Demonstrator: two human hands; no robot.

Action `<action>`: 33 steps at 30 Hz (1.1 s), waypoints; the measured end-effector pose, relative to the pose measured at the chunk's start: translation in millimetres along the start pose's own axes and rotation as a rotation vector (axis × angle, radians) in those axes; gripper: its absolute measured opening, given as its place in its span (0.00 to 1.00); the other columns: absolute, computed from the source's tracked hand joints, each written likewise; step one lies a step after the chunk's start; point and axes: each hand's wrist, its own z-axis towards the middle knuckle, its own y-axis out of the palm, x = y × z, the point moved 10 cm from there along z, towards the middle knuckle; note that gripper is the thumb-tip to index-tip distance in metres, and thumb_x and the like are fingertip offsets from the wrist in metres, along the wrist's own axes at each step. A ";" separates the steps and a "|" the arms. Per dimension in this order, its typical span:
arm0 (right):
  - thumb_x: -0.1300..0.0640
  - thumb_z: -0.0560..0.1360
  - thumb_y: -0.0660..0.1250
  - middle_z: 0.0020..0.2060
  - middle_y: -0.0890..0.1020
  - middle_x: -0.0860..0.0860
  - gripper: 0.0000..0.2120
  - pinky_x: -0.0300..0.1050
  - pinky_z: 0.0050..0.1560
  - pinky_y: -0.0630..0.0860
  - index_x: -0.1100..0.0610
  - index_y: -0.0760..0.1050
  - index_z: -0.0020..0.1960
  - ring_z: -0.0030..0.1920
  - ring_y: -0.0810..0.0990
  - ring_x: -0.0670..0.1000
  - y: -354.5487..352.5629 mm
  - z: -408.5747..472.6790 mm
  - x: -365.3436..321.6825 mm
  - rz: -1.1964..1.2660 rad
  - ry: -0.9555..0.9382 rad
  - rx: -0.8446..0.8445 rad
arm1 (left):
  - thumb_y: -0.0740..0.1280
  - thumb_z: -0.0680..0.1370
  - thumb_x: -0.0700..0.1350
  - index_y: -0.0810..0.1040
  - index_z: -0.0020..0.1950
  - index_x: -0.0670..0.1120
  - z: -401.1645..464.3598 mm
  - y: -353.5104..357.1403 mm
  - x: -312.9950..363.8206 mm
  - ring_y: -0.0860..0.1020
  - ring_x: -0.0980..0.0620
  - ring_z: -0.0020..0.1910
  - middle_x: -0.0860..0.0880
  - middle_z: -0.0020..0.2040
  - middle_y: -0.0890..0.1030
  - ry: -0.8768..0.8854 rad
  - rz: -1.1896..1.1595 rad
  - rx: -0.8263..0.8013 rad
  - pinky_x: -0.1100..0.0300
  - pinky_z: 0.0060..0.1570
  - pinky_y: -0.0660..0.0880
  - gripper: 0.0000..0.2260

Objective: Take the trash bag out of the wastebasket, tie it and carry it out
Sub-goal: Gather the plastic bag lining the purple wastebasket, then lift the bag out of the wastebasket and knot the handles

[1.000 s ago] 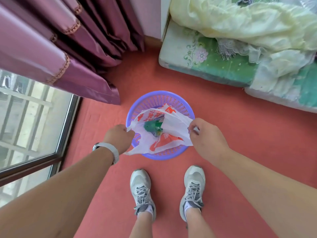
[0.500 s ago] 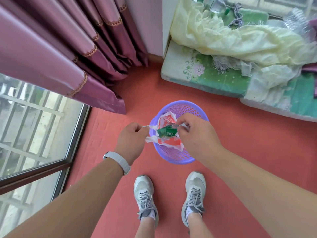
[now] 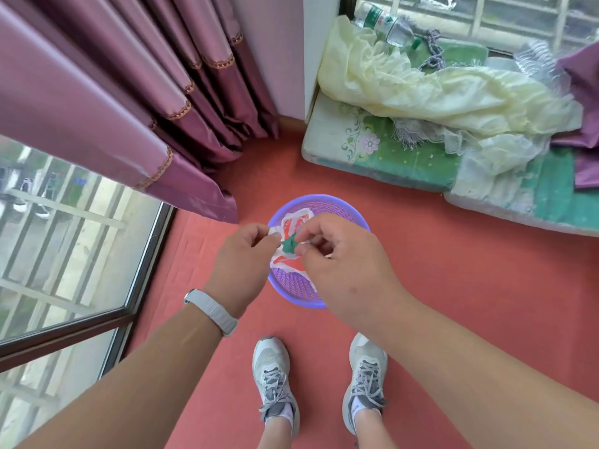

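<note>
A round purple mesh wastebasket stands on the red floor in front of my feet. Over it hangs a white trash bag with red print, gathered to a bunch with something green showing at its top. My left hand pinches the bag's left edge. My right hand pinches the right edge, fingers curled, and covers part of the bag and the basket. The two hands are close together above the basket.
Purple curtains hang at the left over a glass door. A low mattress with pale yellow cloth and a plastic bottle lies at the back right. My grey shoes stand just behind the basket.
My hands have come together from the basket's two sides, drawing the bag's spread opening into a tight bunch. The view has tilted up, showing more of the mattress and window.
</note>
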 end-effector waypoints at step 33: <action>0.65 0.72 0.68 0.31 0.81 0.48 0.10 0.35 0.31 0.69 0.51 0.81 0.39 0.31 0.76 0.47 -182.2 -114.3 -300.3 0.073 -0.112 0.375 | 0.68 0.73 0.45 0.80 0.35 0.46 -157.2 -185.3 322.0 0.76 0.48 0.29 0.45 0.33 0.79 0.296 -0.377 -0.071 0.55 0.31 0.76 0.07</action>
